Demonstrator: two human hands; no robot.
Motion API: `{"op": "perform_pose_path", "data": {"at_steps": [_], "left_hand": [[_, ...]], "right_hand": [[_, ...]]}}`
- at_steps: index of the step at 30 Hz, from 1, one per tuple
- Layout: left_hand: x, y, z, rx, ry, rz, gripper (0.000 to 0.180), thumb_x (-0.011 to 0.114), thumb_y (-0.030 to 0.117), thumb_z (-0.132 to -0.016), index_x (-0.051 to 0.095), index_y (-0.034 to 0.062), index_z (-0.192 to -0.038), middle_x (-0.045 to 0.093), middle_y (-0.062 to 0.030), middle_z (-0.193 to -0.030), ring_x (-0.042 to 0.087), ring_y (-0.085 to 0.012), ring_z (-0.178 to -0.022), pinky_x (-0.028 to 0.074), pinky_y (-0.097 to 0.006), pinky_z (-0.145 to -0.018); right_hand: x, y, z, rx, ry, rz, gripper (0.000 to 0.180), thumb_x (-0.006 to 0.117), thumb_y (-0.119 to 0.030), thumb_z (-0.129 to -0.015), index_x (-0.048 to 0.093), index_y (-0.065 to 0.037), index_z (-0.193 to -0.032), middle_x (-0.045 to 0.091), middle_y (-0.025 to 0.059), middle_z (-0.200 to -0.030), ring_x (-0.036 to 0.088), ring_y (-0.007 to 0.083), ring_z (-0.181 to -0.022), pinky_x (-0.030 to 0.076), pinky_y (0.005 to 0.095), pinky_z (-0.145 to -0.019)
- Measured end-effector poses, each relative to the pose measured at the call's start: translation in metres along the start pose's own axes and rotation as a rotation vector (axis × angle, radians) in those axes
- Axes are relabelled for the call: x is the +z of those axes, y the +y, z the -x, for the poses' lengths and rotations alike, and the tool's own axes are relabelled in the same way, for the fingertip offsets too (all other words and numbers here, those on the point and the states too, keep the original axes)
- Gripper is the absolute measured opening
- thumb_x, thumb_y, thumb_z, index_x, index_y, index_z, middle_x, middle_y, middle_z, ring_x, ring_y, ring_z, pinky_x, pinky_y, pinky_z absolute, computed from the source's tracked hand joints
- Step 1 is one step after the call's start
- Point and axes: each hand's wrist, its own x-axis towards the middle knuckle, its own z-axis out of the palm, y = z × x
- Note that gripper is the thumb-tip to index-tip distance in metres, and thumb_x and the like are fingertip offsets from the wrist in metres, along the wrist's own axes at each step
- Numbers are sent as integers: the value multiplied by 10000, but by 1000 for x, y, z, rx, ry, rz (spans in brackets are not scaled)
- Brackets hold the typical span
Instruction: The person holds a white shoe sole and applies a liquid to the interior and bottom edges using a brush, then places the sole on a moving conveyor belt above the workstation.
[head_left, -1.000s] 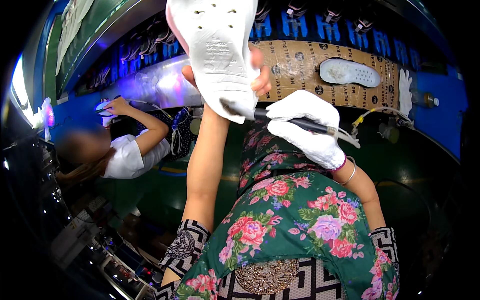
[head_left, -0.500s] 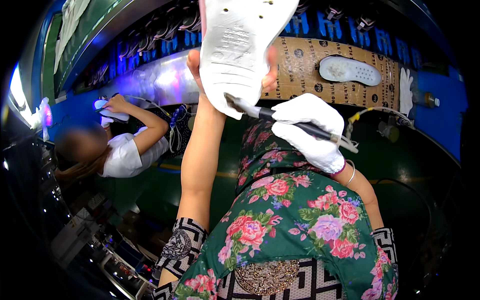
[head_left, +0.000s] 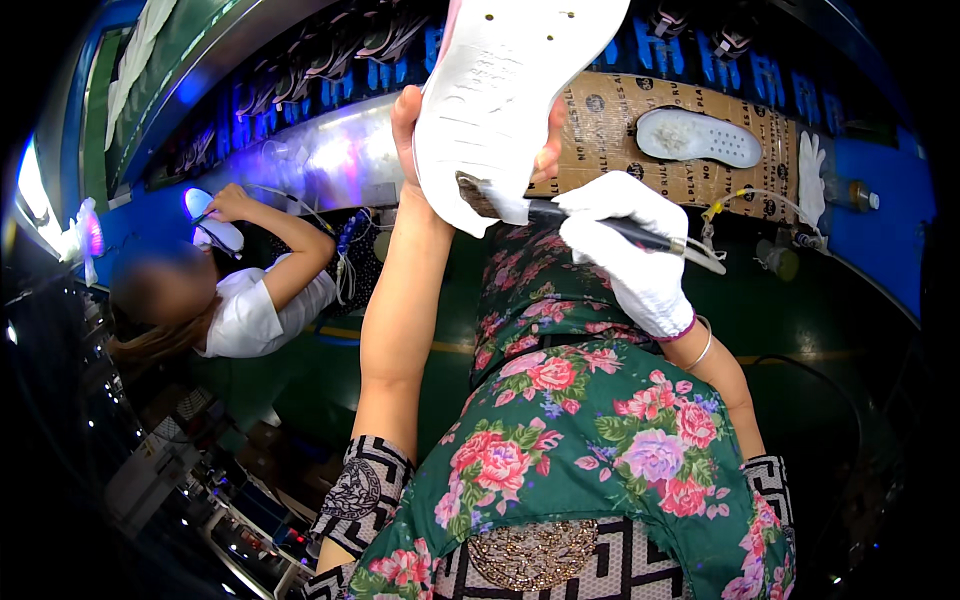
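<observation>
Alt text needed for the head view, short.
The bare left hand holds up a white shoe sole while the white-gloved right hand presses a brush to its lower edge. A co-worker sits at left.

Spare sole (head_left: 698, 137) on cardboard (head_left: 610, 125) — co-worker (head_left: 235, 300) left.

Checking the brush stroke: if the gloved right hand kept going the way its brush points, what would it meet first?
The right hand points its brush up-left; the tip already lies on the white shoe sole.
</observation>
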Motion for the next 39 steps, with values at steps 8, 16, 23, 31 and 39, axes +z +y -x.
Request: {"op": "perform_pose_path", "data": {"at_steps": [8,16,23,31,39], "left_hand": [[0,-1,-2,-11,-34,83,1098,579,805,-759,350,-13,-1454,500,-233,-1158,499,-279,-867,391,-370,-687],[-10,-5,-1,8,-57,153,1055,589,771,-776,340,4,-1456,480,-220,-1192,467,-307,-895,398,-402,-737],[-1,-23,16,62,184,137,934,493,722,-864,378,7,-1455,506,-259,-1226,523,-360,-915,447,-452,-730],[9,-65,34,32,265,361,793,358,600,-965,414,-29,-1445,585,-301,-1195,649,-410,-949,574,-546,-757],[-13,-43,41,66,263,340,892,429,677,-906,356,14,-1498,520,-320,-1288,561,-444,-1123,520,-580,-863]], "right_hand": [[2,6,9,238,-207,-116,132,777,-10,-786,727,6,-908,688,124,-885,651,160,-669,518,264,-598],[6,16,3,-147,-74,258,110,749,-4,-835,719,11,-939,674,80,-881,622,90,-662,485,227,-585],[-8,-7,-10,57,-17,-73,119,741,-29,-847,729,16,-956,713,72,-895,631,104,-666,491,216,-584],[-50,-22,-69,-546,110,703,172,752,-48,-855,741,-32,-1025,721,55,-920,673,100,-792,546,234,-693],[-13,-10,-33,-669,-255,925,213,803,-64,-765,757,-81,-973,736,95,-921,712,234,-806,562,315,-710]]}}
